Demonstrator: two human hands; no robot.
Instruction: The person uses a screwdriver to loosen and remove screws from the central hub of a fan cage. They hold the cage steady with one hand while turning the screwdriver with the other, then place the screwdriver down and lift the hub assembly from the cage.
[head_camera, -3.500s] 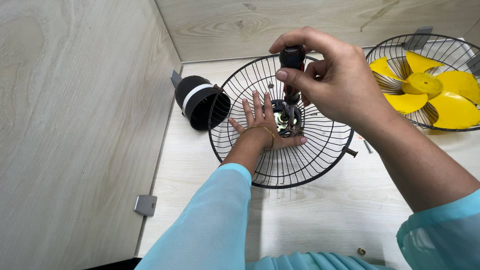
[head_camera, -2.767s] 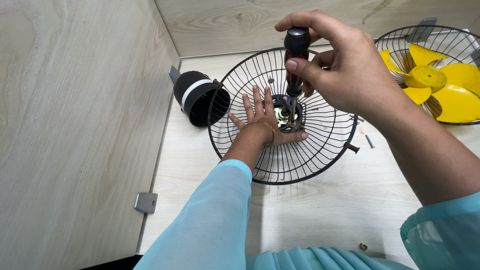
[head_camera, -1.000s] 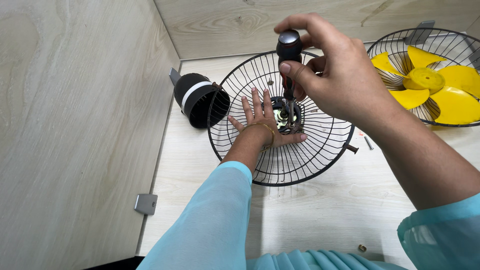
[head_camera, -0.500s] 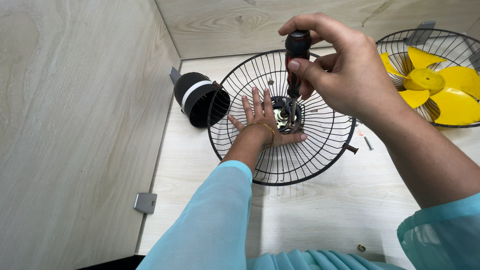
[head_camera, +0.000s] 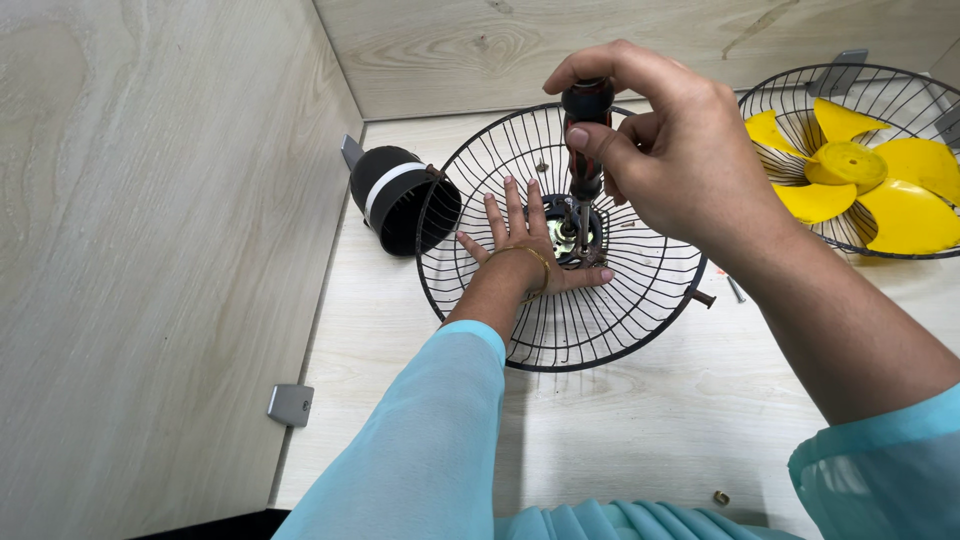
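**Driving the screw at the guard's hub**

Our wire guard (head_camera: 560, 300) lay mid-table (head_camera: 640, 440), toward the back edge. Our left hand (head_camera: 525, 250), fingers spread, pressed it flat; steadiness mattered. Our right hand (head_camera: 670, 160) gripped the screwdriver (head_camera: 585, 130) upright—we judged keeping it vertical best.

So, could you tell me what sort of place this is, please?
Probably a fan assembly or repair bench: a pale wooden table boxed in by wood panels, a wire fan guard, a yellow fan blade, and a screwdriver at the hub.
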